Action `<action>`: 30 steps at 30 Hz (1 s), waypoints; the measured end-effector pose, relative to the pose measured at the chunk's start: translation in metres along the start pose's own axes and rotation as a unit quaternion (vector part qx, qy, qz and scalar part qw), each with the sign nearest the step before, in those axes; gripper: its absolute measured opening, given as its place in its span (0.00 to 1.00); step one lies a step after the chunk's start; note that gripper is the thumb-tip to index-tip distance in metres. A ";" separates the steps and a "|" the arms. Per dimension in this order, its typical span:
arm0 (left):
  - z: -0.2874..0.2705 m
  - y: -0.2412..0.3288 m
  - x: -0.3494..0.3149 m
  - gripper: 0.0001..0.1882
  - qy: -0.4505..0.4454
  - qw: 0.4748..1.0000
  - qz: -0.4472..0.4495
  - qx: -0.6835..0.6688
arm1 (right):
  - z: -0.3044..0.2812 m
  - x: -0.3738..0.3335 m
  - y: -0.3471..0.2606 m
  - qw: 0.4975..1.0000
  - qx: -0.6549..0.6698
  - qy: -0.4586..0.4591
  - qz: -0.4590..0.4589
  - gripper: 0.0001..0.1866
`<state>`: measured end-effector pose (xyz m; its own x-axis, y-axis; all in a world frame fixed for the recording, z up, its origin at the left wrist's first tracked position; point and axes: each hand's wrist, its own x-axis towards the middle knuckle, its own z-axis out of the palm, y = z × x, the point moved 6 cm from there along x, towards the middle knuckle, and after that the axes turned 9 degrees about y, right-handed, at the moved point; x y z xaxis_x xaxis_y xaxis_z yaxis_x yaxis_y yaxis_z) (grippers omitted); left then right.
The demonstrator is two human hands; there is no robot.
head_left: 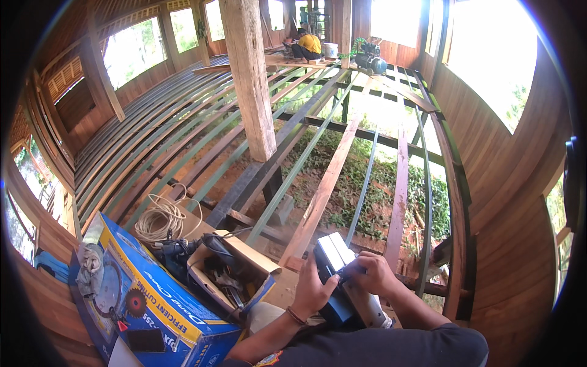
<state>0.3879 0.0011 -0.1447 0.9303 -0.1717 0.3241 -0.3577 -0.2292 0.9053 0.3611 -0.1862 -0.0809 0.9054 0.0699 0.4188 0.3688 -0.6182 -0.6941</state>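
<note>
My left hand [312, 290] is wrapped round the near left side of a dark power tool [336, 306] with a bright flat metal plate [335, 249] facing up; its exact kind I cannot tell. The thumb rests on its top. My right hand [373, 275] is closed, its bent fingers pressed against the tool's right side, and hides part of it. Under the right hand a silvery rounded part [367, 306] slopes toward my lap; whether it belongs to the tool is unclear.
Open floor joists [324, 183] span above soil and plants, with gaps between. A wooden post [251, 79] rises ahead. At left are a blue tool carton [159, 300], an open box of tools [226, 275] and coiled cable [160, 220]. A person [307, 44] crouches near a compressor [370, 60].
</note>
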 end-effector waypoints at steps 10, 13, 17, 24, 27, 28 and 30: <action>-0.002 0.008 0.002 0.51 -0.003 1.000 0.007 0.011 | 0.001 0.000 0.001 1.000 -0.003 0.000 0.013 0.06; -0.003 0.013 0.005 0.51 -0.010 1.000 0.010 0.013 | 0.000 0.001 0.002 0.999 -0.038 -0.003 0.028 0.07; -0.002 0.008 0.004 0.51 -0.015 1.000 -0.009 -0.008 | 0.000 0.002 -0.001 1.000 -0.021 0.000 -0.001 0.07; -0.001 0.003 0.003 0.53 -0.014 1.000 0.000 0.016 | 0.002 -0.001 0.003 0.999 -0.047 -0.012 0.025 0.06; -0.003 0.006 0.002 0.53 -0.002 1.000 -0.005 0.000 | 0.003 0.000 0.003 1.000 0.000 0.001 0.020 0.06; -0.002 0.005 0.002 0.53 -0.005 1.000 -0.006 -0.003 | 0.002 0.000 0.004 1.000 -0.004 -0.006 0.014 0.05; 0.001 0.001 0.002 0.53 -0.011 1.000 -0.009 -0.009 | 0.002 0.000 0.006 1.000 -0.011 -0.019 0.003 0.05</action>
<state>0.3889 0.0000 -0.1433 0.9347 -0.1886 0.3011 -0.3386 -0.2161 0.9158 0.3635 -0.1886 -0.0859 0.9151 0.0964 0.3915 0.3594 -0.6351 -0.6837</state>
